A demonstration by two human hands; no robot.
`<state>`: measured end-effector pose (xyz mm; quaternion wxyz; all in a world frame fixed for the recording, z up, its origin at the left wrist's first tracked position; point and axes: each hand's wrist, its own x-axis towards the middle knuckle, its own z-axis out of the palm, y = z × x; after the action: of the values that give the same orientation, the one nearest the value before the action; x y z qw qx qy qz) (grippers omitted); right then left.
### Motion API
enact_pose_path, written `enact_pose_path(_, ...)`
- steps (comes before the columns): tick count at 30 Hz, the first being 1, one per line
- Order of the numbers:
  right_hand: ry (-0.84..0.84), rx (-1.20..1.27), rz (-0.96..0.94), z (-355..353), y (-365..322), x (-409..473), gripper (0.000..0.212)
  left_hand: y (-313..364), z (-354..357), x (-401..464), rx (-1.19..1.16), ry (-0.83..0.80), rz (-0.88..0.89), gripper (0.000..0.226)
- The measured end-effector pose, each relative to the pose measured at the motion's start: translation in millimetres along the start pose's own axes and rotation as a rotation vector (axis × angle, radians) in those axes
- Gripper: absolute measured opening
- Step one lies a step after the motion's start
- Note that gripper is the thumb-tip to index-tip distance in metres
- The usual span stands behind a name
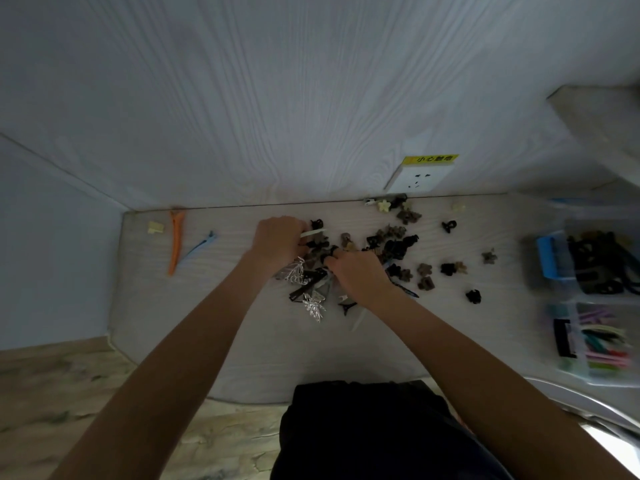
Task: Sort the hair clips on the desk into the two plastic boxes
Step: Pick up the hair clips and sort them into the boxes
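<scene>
Clip pile [346,258], mid-desk: both hands in it.
Left hand [277,240] pinches a pale slim clip [313,233]; right hand [358,271] curled, contents untellable; boxes [588,265] right of pile, nearer the right hand.

Clips [391,247] mid-desk [242,341]; boxes [588,306] apparently right.

A white wall socket [418,180] with a yellow warning label [431,159] sits at one o'clock, just above the desk [242,323] edge. Wood-patterned floor [69,393] lies at seven o'clock; white panelled wall [277,98] fills twelve.
</scene>
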<state>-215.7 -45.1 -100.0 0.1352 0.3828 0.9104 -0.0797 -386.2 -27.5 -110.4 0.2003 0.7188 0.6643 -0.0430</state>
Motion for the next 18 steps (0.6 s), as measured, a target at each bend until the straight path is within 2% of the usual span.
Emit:
enact_pose_path(3, 0.030, 0.091, 0.001, 6, 12, 0, 0.025, -2, 5, -4, -0.039, 0.045, 0.012, 0.033)
enact_pose_path(7, 0.056, 0.132, 0.018, 7, 24, -4, 0.027, -3, 5, -5, -0.099, 0.089, -0.008, 0.049)
enact_pose_path(11, 0.173, 0.158, 0.047, 3, 30, -8, 0.027, -6, 7, -4, -0.090, 0.087, 0.005, 0.044)
enact_pose_path(14, 0.186, 0.223, 0.060, 6, 34, -10, 0.025, -7, 6, -2, -0.007, 0.055, 0.035, 0.042)
enact_pose_path(18, 0.205, 0.330, 0.178, 9, 41, -11, 0.021, -8, 6, -3, 0.020, 0.056, 0.041, 0.042)
